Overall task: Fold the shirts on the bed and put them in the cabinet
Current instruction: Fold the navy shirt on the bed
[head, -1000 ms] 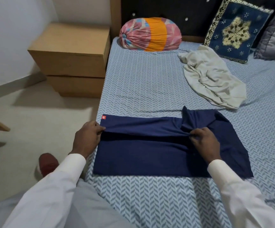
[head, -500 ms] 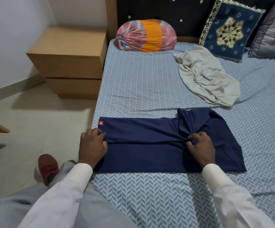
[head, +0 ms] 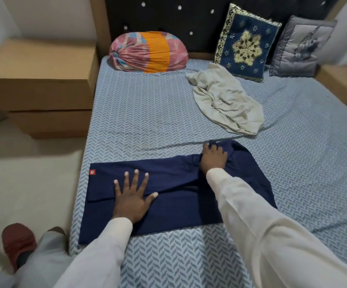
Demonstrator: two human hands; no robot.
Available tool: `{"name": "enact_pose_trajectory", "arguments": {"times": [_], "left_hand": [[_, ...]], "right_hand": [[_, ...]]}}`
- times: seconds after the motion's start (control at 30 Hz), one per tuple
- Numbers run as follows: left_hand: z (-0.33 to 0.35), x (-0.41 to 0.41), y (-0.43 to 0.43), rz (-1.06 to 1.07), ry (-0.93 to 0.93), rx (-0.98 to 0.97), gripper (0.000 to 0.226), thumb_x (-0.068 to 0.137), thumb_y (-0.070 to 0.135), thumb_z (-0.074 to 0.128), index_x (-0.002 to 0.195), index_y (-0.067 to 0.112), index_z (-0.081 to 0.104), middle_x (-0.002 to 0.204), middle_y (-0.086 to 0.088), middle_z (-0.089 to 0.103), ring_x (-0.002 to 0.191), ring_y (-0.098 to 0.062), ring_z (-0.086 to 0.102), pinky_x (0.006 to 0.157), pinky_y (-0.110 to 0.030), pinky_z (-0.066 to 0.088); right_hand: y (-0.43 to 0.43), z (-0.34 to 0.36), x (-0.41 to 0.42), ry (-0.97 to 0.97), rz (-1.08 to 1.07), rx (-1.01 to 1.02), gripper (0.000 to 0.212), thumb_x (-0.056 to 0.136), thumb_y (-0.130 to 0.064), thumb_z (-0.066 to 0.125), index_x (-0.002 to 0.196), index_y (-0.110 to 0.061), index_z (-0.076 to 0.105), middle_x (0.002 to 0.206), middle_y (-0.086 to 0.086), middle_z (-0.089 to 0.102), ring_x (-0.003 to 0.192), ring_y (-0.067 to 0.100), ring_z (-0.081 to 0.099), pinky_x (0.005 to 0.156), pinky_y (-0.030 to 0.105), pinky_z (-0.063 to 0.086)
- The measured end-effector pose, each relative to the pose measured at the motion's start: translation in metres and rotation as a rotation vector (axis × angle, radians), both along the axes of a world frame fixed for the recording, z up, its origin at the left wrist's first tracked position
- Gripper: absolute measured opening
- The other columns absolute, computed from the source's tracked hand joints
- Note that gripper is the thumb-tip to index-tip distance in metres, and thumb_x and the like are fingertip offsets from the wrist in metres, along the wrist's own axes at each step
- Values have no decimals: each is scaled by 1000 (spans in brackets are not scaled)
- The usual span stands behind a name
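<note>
Navy shirt [head: 178, 204] lies partly folded, lengthwise, on the bed [head: 143, 113] near its left edge, small red tag at the far-left corner. Left hand [head: 134, 196] flat on the folded panel, fingers spread, pressing. Right hand [head: 213, 157] on the bunched far-right end, fingers curled, apparently gripping fabric; fingertips partly hidden. Crumpled beige shirt [head: 224, 102] lies well apart, toward the headboard.
</note>
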State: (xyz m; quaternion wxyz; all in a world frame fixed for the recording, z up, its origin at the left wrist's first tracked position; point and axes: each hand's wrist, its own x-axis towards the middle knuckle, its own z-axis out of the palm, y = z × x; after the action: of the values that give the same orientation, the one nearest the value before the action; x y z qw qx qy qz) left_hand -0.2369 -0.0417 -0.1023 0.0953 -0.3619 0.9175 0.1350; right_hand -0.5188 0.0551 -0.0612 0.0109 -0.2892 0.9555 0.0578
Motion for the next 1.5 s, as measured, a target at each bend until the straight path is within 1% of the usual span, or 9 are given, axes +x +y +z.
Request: {"name": "enact_pose_trajectory", "arguments": {"times": [0.37, 0.57, 0.67, 0.8, 0.87, 1.03, 1.13, 1.23, 1.5], "left_hand": [[5, 0, -6, -15, 36, 29, 95, 68, 83, -9, 153, 41, -4, 163, 4, -14, 149, -25, -19, 112, -55, -18], [9, 17, -42, 112, 40, -85, 66, 98, 61, 22, 156, 32, 11, 164, -9, 2, 151, -31, -2, 118, -53, -3], [6, 26, -66, 141, 5, -145, 65, 99, 57, 24, 157, 29, 9, 163, -13, 6, 150, -33, 3, 120, -50, -1], [6, 27, -81, 135, -14, -135, 66, 99, 56, 21, 156, 30, 2, 164, -11, 3, 150, -31, -1, 119, -45, -2], [5, 23, -84, 133, -1, -140, 65, 100, 55, 21, 157, 28, 4, 164, -12, 5, 150, -32, 0, 119, -45, -2], [0, 23, -89, 124, 35, -198, 68, 96, 56, 15, 156, 24, 20, 161, -15, 19, 148, -36, 13, 117, -47, -1], [-5, 25, -94, 115, 52, -207, 74, 92, 60, 12, 154, 22, 28, 158, -18, 27, 146, -39, 20, 116, -43, -5], [-5, 26, -93, 101, 65, -214, 74, 93, 60, 13, 152, 21, 33, 155, -20, 31, 144, -42, 24, 115, -37, -18], [10, 21, -77, 80, 140, -292, 69, 94, 48, 23, 142, 6, 48, 146, -27, 42, 137, -48, 32, 115, -43, -16]], "right_hand": [[144, -9, -8, -380, -1049, -1644, 38, 69, -20, 62, 103, -21, 44, 109, 14, 64, 72, 20, 59, 74, 42, 54], [163, 12, 1, -156, -976, -1288, 42, 84, -11, 58, 125, -6, 49, 122, 19, 55, 106, 33, 57, 83, 33, 39], [146, 15, -24, -317, -765, -1069, 42, 87, -26, 63, 123, -10, 48, 100, 8, 62, 108, 34, 59, 90, 35, 42], [125, 4, -61, -530, -704, -816, 76, 73, -57, 67, 127, -6, 53, 125, 15, 62, 118, 33, 58, 99, 37, 44], [120, -8, -82, -537, -702, -715, 85, 58, -69, 63, 114, -5, 64, 114, 15, 67, 108, 33, 63, 93, 39, 47], [105, -1, -111, -552, -730, -760, 45, 84, -34, 69, 111, 2, 68, 116, 21, 67, 110, 32, 63, 90, 32, 47], [101, 2, -103, -462, -847, -962, 37, 76, -22, 65, 103, 3, 62, 104, 22, 65, 101, 30, 63, 80, 31, 43], [105, 0, -90, -340, -951, -1027, 30, 87, -12, 58, 115, -2, 56, 121, 23, 61, 113, 39, 57, 91, 33, 43], [146, 19, -56, -341, -825, -991, 46, 80, -43, 71, 110, -18, 47, 101, 12, 61, 92, 30, 61, 81, 33, 47]]}}
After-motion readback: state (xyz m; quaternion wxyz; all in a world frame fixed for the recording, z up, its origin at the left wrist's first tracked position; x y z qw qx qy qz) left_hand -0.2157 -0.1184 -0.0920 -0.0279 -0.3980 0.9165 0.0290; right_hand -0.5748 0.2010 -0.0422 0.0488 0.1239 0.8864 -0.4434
